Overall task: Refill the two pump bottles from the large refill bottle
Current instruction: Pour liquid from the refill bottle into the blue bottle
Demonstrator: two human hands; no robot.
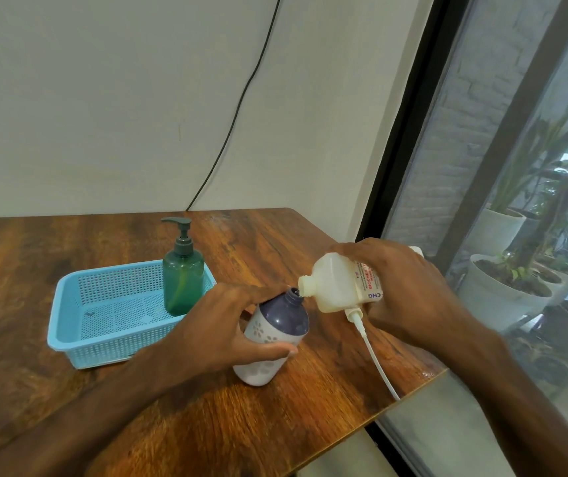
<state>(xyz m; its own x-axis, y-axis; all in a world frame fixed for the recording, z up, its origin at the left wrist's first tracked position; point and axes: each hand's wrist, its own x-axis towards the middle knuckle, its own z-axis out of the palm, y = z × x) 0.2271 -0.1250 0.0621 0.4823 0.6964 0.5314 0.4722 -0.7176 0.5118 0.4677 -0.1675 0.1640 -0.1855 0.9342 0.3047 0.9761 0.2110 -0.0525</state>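
Observation:
My left hand (227, 325) grips a purple and white flowered bottle (275, 333), tilted right on the table with its neck uncapped. My right hand (403, 287) holds the large cream refill bottle (336, 287) tipped on its side, its open mouth touching the purple bottle's neck. A white pump part with a long dip tube (375, 359) lies under the refill bottle and runs to the table's right edge. The green pump bottle (183, 277), pump on, stands upright in the blue basket.
The blue perforated basket (79, 325) sits left of my hands on the wooden table (207, 425). The table's right edge runs close to a large window. A black cable hangs down the wall behind.

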